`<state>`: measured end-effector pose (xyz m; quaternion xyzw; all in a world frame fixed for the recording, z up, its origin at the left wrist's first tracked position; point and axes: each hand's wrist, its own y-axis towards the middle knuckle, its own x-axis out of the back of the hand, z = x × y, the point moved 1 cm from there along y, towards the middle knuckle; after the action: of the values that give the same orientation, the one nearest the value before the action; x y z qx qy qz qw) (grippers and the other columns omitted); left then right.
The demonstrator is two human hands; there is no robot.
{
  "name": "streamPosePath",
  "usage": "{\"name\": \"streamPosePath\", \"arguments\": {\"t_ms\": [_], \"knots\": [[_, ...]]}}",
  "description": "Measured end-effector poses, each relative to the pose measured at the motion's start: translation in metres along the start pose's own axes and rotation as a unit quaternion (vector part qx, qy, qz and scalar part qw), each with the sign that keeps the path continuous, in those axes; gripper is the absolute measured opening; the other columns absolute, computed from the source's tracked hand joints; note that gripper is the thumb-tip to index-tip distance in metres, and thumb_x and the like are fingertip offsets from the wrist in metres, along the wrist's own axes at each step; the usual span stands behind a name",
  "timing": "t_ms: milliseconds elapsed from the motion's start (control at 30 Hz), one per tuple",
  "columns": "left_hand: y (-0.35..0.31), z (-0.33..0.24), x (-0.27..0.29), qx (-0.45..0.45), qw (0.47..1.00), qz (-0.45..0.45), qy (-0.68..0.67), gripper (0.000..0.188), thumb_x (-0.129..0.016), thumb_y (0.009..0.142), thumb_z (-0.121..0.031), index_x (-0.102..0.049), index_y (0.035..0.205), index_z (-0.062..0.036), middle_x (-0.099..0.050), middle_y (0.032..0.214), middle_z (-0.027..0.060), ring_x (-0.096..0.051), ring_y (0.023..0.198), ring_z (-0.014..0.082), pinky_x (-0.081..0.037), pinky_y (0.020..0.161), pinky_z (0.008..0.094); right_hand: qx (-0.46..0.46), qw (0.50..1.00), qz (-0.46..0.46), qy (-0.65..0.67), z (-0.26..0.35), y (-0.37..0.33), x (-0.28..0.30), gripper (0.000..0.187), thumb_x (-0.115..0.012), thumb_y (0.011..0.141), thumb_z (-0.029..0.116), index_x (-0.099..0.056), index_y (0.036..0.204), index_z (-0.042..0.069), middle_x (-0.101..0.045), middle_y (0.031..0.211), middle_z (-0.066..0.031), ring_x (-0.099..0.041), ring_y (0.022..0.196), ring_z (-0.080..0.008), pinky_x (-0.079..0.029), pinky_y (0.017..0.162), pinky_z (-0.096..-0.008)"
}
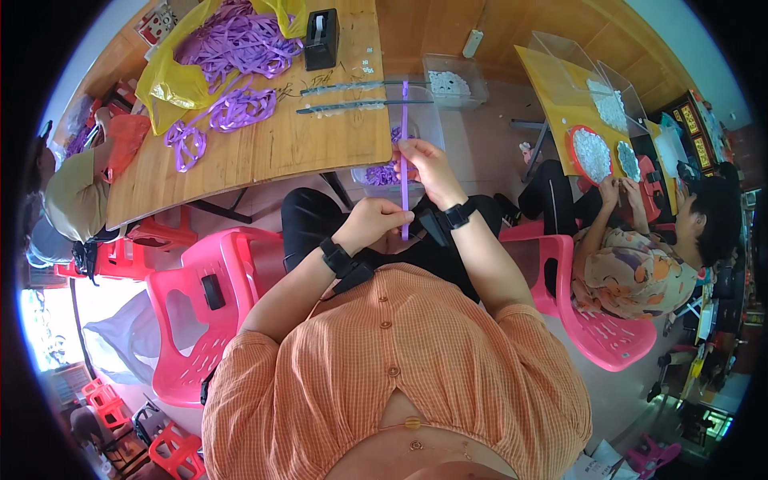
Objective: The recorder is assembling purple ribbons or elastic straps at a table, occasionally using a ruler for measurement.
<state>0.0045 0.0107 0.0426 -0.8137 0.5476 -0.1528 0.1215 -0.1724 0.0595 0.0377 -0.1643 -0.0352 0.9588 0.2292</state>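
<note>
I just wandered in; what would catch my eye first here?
Probably the purple ribbon tangle in a yellow bag, on the wooden table at upper left. Then the purple strip mid-picture, pinched by the left hand and right hand. A bright pink chair stands out at right.

In front of me, the wooden counter carries a yellow plastic bag of purple ribbon, loose ribbon loops beside it, a black tape dispenser, and two dark rods that jut past the counter's right edge.

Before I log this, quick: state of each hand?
Left hand: closed, pinching the purple strip near its lower end.
Right hand: closed, holding that strip higher up.
</note>
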Motion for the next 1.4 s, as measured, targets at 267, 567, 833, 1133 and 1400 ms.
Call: {"name": "streamPosePath", "arguments": {"t_ms": [267,567,833,1133,1400], "knots": [[-0.002,0.006,-0.002,0.012,1.000,0.000,0.011,0.026,-0.073,0.089,-0.027,-0.075,0.085,-0.0011,-0.064,0.066,0.0005,-0.056,0.057,0.0067,-0.044,0.052,0.0221,-0.002,0.998,-0.038,0.043,0.005,0.025,-0.008,0.021,-0.061,0.097,0.022,-0.066,0.086,0.005,-0.065,0.076,-0.0023,-0.061,0.066,-0.0101,-0.049,0.064,-0.0237],[-0.013,-0.010,-0.001,-0.016,1.000,0.027,0.002,0.028,-0.075,0.086,-0.028,-0.074,0.083,0.0003,-0.064,0.062,0.0032,-0.059,0.052,0.0102,-0.048,0.050,0.0274,0.089,0.994,-0.053,-0.038,0.005,0.009,-0.004,0.026,-0.057,0.099,0.016,-0.059,0.119,0.000,-0.068,0.087,-0.0080,-0.066,0.074,-0.0156,-0.055,0.068,-0.0269],[-0.049,-0.072,-0.001,-0.295,0.944,0.058,0.135,0.018,-0.075,0.083,-0.016,-0.071,0.085,0.0008,-0.066,0.076,0.0084,-0.061,0.064,0.0179,-0.049,0.059,0.0298,0.021,0.999,0.010,-0.048,0.030,-0.002,0.001,0.030,-0.052,0.102,0.014,-0.056,0.128,0.000,-0.069,0.088,-0.0087,-0.066,0.074,-0.0138,-0.055,0.069,-0.0259],[-0.064,-0.170,0.037,-0.243,0.966,0.076,0.045,0.019,-0.068,0.091,-0.006,-0.067,0.107,0.0034,-0.067,0.097,0.0075,-0.065,0.084,0.0116,-0.053,0.075,0.0256,0.331,0.852,0.042,-0.404,0.114,-0.027,-0.007,0.034,-0.069,0.083,0.009,-0.068,0.116,0.015,-0.063,0.081,-0.0035,-0.062,0.075,-0.0164,-0.050,0.064,-0.0282],[0.035,-0.230,0.098,-0.374,0.907,-0.194,-0.010,0.034,-0.068,0.091,-0.017,-0.064,0.119,0.0026,-0.071,0.101,0.0087,-0.065,0.083,0.0108,-0.054,0.071,0.0249,0.457,0.714,-0.058,-0.526,0.168,0.126,0.019,0.018,-0.065,0.087,0.022,-0.074,0.101,0.015,-0.066,0.084,-0.0087,-0.064,0.080,-0.0299,-0.051,0.069,-0.0408]]}}
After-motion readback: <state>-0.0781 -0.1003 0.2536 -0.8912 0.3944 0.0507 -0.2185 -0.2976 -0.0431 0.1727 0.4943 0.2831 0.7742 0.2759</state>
